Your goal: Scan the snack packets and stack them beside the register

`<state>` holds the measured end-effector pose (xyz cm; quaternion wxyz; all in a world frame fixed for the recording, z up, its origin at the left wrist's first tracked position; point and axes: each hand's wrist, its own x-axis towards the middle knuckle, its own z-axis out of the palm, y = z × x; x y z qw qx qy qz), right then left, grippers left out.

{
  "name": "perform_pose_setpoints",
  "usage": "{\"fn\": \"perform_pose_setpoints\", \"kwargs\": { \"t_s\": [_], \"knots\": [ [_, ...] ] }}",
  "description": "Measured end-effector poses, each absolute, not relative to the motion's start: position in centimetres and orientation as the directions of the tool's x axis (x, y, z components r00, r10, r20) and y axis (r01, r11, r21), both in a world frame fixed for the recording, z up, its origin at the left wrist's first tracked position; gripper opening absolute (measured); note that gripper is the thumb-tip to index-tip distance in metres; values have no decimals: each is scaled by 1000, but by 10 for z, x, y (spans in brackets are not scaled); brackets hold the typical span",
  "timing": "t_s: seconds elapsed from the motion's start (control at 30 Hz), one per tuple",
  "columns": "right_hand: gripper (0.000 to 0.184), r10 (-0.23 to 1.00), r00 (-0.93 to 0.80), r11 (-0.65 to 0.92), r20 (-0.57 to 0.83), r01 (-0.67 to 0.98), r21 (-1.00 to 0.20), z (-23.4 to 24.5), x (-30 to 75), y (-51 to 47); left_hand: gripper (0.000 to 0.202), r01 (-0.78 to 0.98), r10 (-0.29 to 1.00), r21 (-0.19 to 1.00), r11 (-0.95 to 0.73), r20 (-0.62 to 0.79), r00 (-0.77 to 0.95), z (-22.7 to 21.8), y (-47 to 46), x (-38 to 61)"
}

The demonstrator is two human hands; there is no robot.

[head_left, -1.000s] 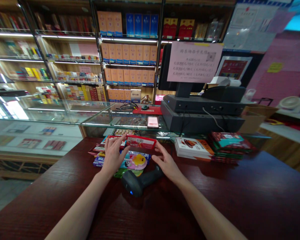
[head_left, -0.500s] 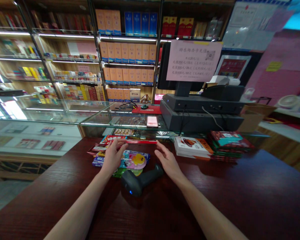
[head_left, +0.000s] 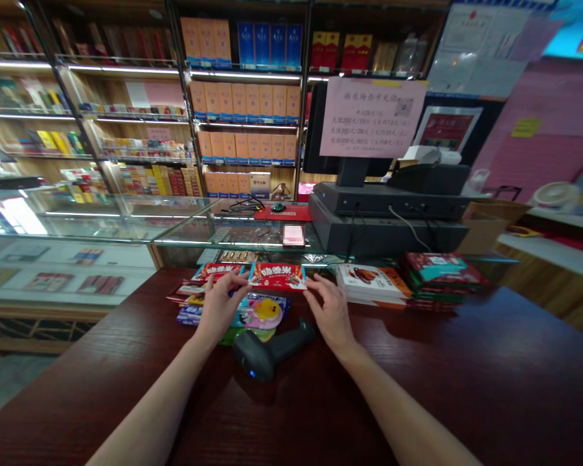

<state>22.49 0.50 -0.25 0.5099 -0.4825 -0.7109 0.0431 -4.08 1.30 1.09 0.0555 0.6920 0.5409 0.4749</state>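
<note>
A red snack packet with white lettering is held by its two short ends, its printed front facing me. My left hand pinches the left end, while the fingers of my right hand close on the right end. Another red packet of the same look lies behind my left hand. Beneath and beside that hand sit colourful packets, one bearing a yellow duck. A dark barcode scanner with a blue light rests on the table in front of them, touched by neither hand.
White boxes and a stack of red-green packets stand at right on the dark wooden table. Behind are a glass counter, a till with a monitor, and shelves of boxed goods.
The red packet has tilted from edge-on to show its front. My right hand's fingers have come in from nearly open to grip its right end.
</note>
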Motion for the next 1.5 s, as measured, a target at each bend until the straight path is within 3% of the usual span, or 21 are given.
{"fn": "perform_pose_setpoints", "kwargs": {
  "t_s": [0.13, 0.33, 0.47, 0.57, 1.13, 1.3, 1.5],
  "knots": [
    [18, 666, -67, 553, 743, 712, -432, -1, 227, 5, 9, 737, 784, 519, -432, 620, 23, 14, 9, -39],
    [22, 599, -123, 566, 791, 764, -310, 3, 228, 2, 7, 845, 690, 288, -451, 713, 126, 13, 6, -38],
    [22, 524, -143, 558, 840, 802, -212, 4, 228, 2, 20, 888, 636, 116, -445, 739, 222, 15, 3, -37],
    [22, 483, -159, 555, 861, 816, -161, 4, 230, 3, 22, 886, 608, 57, -460, 747, 268, 16, 1, -36],
    [21, 511, -155, 485, 846, 864, -134, 13, 276, -1, 17, 815, 498, -92, -572, 751, 434, 45, 11, -2],
    [22, 532, -123, 431, 838, 891, -143, 10, 297, -4, 19, 795, 525, -63, -604, 718, 456, 48, 18, 24],
    [25, 540, -43, 326, 840, 931, -162, 2, 325, -4, 19, 790, 618, 64, -610, 662, 424, 45, 28, 63]
  ]
}}
